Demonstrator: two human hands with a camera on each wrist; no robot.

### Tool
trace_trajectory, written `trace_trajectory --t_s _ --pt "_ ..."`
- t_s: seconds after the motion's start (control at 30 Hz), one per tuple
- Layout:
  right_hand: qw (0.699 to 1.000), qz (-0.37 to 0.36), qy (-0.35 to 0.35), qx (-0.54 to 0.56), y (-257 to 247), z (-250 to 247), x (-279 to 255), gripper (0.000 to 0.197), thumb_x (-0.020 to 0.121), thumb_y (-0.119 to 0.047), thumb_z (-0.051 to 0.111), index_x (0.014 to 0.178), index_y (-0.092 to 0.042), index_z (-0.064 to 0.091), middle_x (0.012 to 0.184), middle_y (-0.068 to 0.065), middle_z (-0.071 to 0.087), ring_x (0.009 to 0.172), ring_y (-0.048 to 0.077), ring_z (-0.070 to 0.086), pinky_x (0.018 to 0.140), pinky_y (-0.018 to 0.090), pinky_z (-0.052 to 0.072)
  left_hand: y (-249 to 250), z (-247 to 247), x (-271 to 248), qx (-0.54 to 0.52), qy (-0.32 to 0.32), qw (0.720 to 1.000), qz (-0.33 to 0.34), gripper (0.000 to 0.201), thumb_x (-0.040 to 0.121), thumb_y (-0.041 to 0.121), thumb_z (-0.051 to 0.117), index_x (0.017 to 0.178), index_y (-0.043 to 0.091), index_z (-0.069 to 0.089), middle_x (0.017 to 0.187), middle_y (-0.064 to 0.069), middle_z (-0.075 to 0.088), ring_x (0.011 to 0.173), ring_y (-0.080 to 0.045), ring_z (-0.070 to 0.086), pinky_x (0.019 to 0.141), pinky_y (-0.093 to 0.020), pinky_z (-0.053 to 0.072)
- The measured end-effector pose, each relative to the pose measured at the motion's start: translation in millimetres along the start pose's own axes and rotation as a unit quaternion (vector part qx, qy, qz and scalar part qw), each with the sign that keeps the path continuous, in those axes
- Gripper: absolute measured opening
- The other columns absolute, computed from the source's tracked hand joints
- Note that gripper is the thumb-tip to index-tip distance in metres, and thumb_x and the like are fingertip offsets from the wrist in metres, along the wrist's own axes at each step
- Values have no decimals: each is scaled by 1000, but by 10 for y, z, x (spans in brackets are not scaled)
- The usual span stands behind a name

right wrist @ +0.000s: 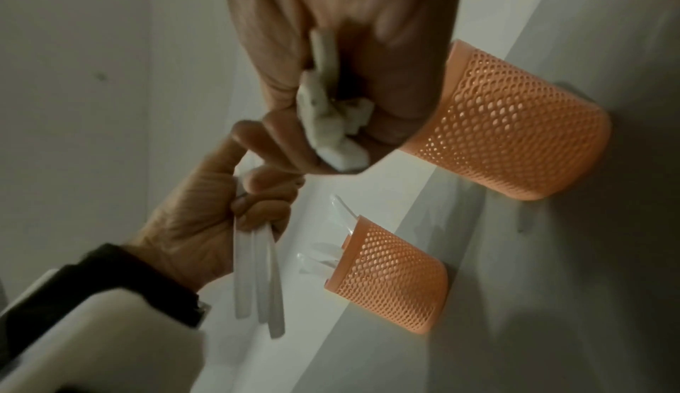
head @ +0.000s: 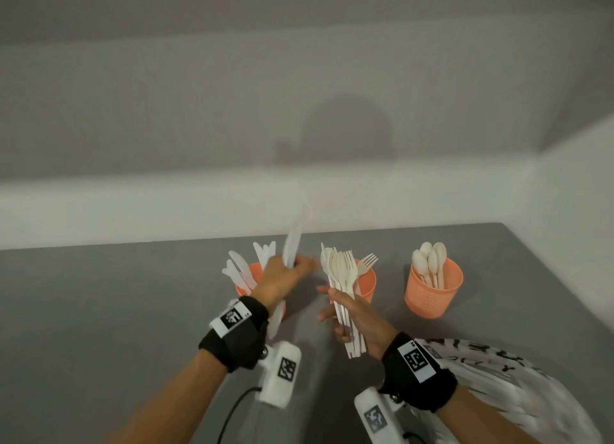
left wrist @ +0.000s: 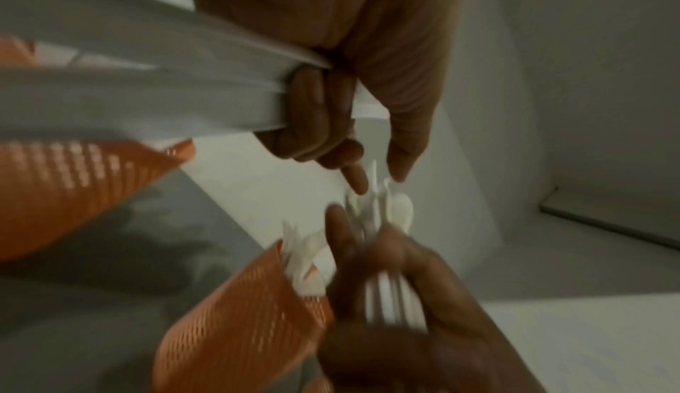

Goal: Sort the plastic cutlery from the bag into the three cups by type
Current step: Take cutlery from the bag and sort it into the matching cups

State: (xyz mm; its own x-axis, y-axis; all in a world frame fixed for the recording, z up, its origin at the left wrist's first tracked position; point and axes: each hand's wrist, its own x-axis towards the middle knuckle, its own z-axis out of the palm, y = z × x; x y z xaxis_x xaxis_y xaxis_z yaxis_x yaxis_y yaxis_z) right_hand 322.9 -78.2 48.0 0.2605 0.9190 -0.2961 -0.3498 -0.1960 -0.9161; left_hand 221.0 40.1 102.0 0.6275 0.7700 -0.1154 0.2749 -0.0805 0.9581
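The left hand [head: 282, 277] gripped white plastic knives [head: 292, 244] upright at twelve o'clock over the orange mesh knife cup [head: 255, 269], nearer it than the right hand [head: 358, 317], which clutched a mixed cutlery bundle [head: 342, 277].

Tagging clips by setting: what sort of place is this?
Probably a plain indoor recording setup, not a home kitchen: a bare grey table against blank white walls, holding only three orange mesh cups and a printed plastic bag.
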Motion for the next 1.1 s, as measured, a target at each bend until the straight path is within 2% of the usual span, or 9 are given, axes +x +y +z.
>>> trace_trajectory --t_s 0.1,0.2,0.4,0.5,0.6,0.73,0.87,1.0,1.1 --pt "1000 -17 3 -6 3 28 3 36 97 -35 44 131 -23 42 71 5 69 40 7 44 36 15 32 -112 195 -109 27 -61 998 5 18 86 20 64 70 10 64 54 7 57 33 1 43 36 -11 30" --pt "1000 -22 -3 -19 -9 20 -19 38 97 -35 42 133 -24 40 78 9 70 41 8 46 37 16 34 -127 251 -124 8 -70 997 -17 22 87 19 63 67 10 61 43 11 53 32 -1 41 36 -12 28" --pt "999 -18 -16 -43 -57 -2 -40 39 97 -33 41 133 -17 40 91 14 71 51 11 62 45 20 47 -145 207 -65 -24 -92 994 -58 14 89 18 58 85 4 60 53 1 44 33 -2 33 36 -14 27" --pt "1000 2 -24 -11 -57 2 -37 35 96 -33 45 125 -15 48 91 16 73 61 21 68 54 27 55 -183 161 -13 -48 -34 996 -68 20 93 17 47 74 11 51 56 -1 43 35 -2 33 36 -13 27" --pt "1000 17 -8 -1 -32 16 -29 34 95 -30 47 123 -10 49 82 12 72 60 20 66 53 28 55 -161 55 85 -118 42 990 -57 20 97 14 37 80 11 47 62 -3 50 40 -6 38 38 -15 31" --pt "999 14 39 -12 14 -35 5 42 93 -28 53 129 -10 43 55 -1 48 35 6 36 35 17 34 -30 -190 282 -153 150 976 25 27 97 19 45 71 15 43 53 0 41 36 -4 39 47 -23 36" --pt "999 9 30 -31 4 -59 22 33 93 -32 53 121 -15 47 53 -1 40 34 4 30 34 15 28 128 -414 417 -170 267 943 106 35 92 33 53 65 13 45 52 -2 42 34 -2 39 40 -14 38" --pt "998 6 38 -44 -13 -55 39 37 92 -41 50 119 -16 49 56 0 43 37 6 34 35 16 30 70 -451 545 -138 302 936 118 43 89 38 58 60 11 41 52 -6 40 41 -11 39 38 -12 34" --pt "998 3 39 -46 -14 -61 38 35 93 -42 47 109 -10 52 61 2 50 37 7 39 35 17 31 -179 -388 590 -102 293 946 98 44 87 39 60 61 7 47 52 -7 45 47 -17 45 43 -14 40"
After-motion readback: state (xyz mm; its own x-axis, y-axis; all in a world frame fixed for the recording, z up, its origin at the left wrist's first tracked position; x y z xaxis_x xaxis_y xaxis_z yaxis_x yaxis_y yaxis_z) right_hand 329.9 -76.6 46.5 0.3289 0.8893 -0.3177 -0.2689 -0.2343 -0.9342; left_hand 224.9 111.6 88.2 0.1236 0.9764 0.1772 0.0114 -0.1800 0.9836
